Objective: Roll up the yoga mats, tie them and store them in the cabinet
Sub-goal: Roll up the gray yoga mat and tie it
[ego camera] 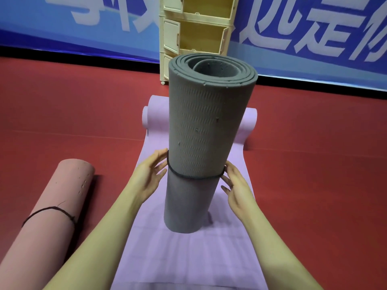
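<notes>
A rolled grey yoga mat (204,130) stands upright on a flat purple mat (184,258) in front of me. A black cord (194,176) circles the grey roll below its middle. My left hand (149,174) is at the cord on the roll's left side, fingers spread and touching it. My right hand (234,185) is at the cord on the right side, fingertips on it. A rolled pink mat (56,206) lies on the floor at the left, tied with a black cord (50,211). The cream cabinet (196,32) stands behind, doors open.
The purple mat's far end (249,120) is curled into a small roll behind the grey mat. Red floor (314,164) spreads on both sides. A blue banner with white characters (303,38) covers the wall behind the cabinet.
</notes>
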A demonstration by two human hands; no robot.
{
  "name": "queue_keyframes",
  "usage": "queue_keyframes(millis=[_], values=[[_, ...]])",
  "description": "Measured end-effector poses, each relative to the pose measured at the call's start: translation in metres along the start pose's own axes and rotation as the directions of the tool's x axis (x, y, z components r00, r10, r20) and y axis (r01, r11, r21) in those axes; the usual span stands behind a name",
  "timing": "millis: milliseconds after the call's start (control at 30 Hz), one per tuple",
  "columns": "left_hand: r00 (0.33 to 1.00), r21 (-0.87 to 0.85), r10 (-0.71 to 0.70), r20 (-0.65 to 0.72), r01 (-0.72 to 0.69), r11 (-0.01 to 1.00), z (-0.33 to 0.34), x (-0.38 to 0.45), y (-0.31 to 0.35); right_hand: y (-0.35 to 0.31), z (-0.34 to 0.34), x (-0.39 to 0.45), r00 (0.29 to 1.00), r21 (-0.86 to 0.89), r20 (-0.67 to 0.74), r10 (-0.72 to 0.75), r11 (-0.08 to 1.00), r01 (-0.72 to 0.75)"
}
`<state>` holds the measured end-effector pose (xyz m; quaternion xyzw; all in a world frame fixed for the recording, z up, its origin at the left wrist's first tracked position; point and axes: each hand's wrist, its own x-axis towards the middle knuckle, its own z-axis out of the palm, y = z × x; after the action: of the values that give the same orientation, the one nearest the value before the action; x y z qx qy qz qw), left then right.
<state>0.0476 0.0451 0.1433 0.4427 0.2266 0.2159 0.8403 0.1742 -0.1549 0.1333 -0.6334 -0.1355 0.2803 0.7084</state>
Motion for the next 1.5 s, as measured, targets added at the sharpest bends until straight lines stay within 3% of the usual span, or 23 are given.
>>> queue_keyframes(millis=[200,300,400,500,667,833,1000,1133,1300,1500], values=[[0.981,0.261,0.097,0.17,-0.14,0.955,-0.014,0.002,-0.031,0.014,-0.008,0.006,0.983,-0.183,0.173,-0.068,0.978,0.1],[0.964,0.474,0.058,0.26,-0.18,0.862,-0.02,0.01,-0.051,0.022,-0.008,0.017,0.973,-0.221,0.207,-0.099,0.964,0.145],[0.948,0.578,0.109,0.3,-0.272,0.769,-0.012,0.023,-0.064,0.024,0.0,0.029,0.976,-0.249,0.182,-0.121,0.954,0.165],[0.939,0.623,0.232,0.253,-0.341,0.704,-0.001,0.041,-0.073,0.029,0.008,0.043,0.969,-0.268,0.134,-0.21,0.933,0.239],[0.923,0.64,0.365,0.123,-0.354,0.682,0.011,0.05,-0.074,0.032,0.018,0.058,0.941,-0.223,0.045,-0.335,0.915,0.336],[0.884,0.679,0.466,0.044,-0.369,0.634,0.011,0.036,-0.05,0.009,0.034,0.05,0.905,-0.272,0.163,-0.392,0.864,0.423],[0.822,0.787,0.569,0.041,-0.377,0.488,0.001,-0.004,0.004,-0.001,0.081,0.035,0.891,-0.374,0.159,-0.425,0.809,0.453],[0.825,0.88,0.565,-0.014,-0.258,0.399,-0.022,-0.047,0.04,0.004,0.126,0.012,0.903,-0.422,0.157,-0.4,0.799,0.428],[0.818,0.917,0.554,-0.155,-0.089,0.389,-0.076,-0.086,0.063,0.019,0.189,-0.014,0.872,-0.449,0.278,-0.403,0.748,0.489],[0.822,0.911,0.452,-0.346,0.179,0.372,-0.156,-0.102,0.05,0.071,0.237,-0.022,0.838,-0.51,0.508,-0.2,0.714,0.479]])
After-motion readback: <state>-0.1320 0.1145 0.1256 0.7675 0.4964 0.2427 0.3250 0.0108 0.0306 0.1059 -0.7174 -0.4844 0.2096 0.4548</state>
